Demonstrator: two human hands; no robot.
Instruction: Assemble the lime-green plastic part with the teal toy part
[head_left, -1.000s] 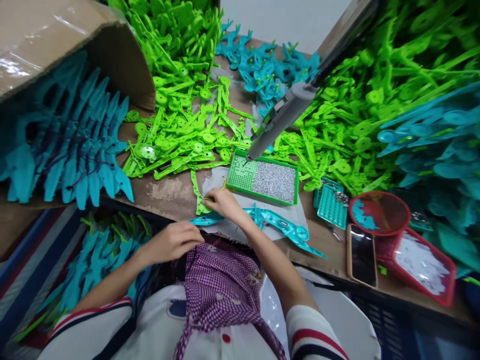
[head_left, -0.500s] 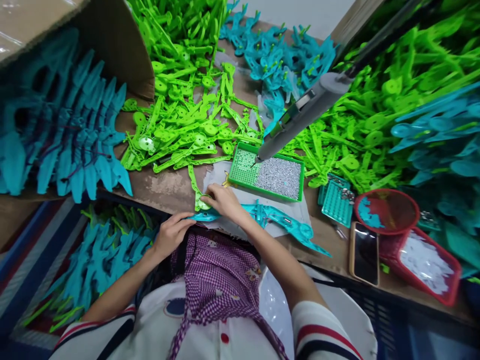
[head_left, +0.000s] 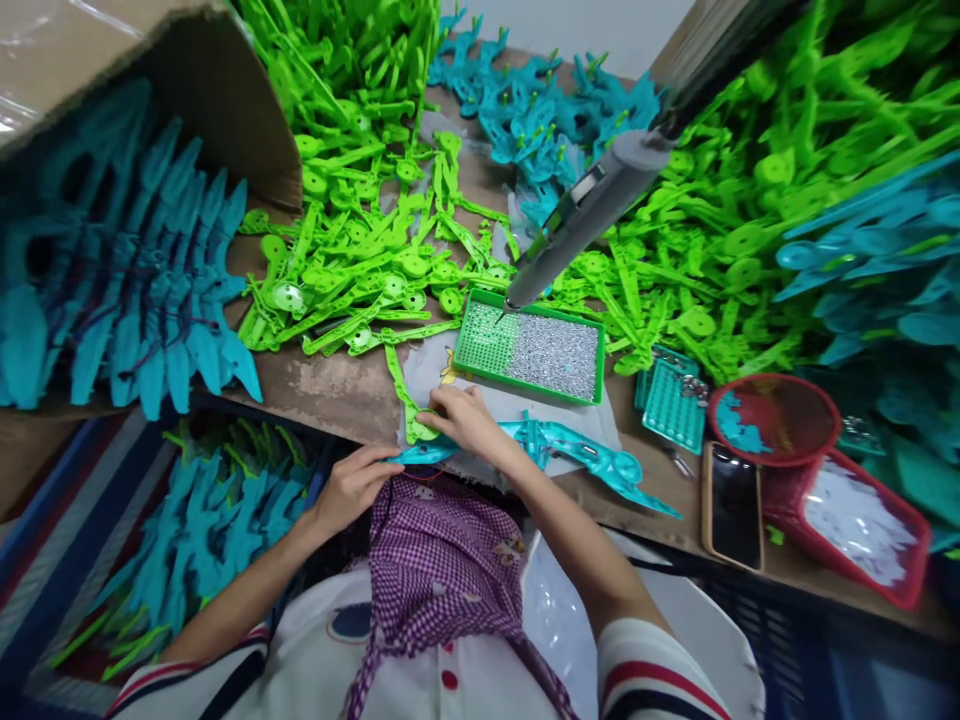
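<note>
A long blue plastic part [head_left: 555, 440] lies across the table's front edge, slanting down to the right. My left hand [head_left: 358, 488] has its fingers closed on the part's left tip. Above that end, my right hand [head_left: 466, 422] pinches the round end of a light-green plastic arm [head_left: 399, 378], whose narrow shaft points up and away from me. The green disc rests at the blue part; whether it is seated there is hidden by my fingers.
Behind my hands, a green tray [head_left: 529, 392] holds small metal screws, with a hanging electric screwdriver [head_left: 581, 225] above it. Heaps of green arms [head_left: 352, 260] cover the back. To the right are a phone [head_left: 733, 505], a red bowl [head_left: 817, 420] and a red basket [head_left: 911, 570].
Both hands, the blue part and the green arm have shifted a little to the right and toward me. The grips look the same.
</note>
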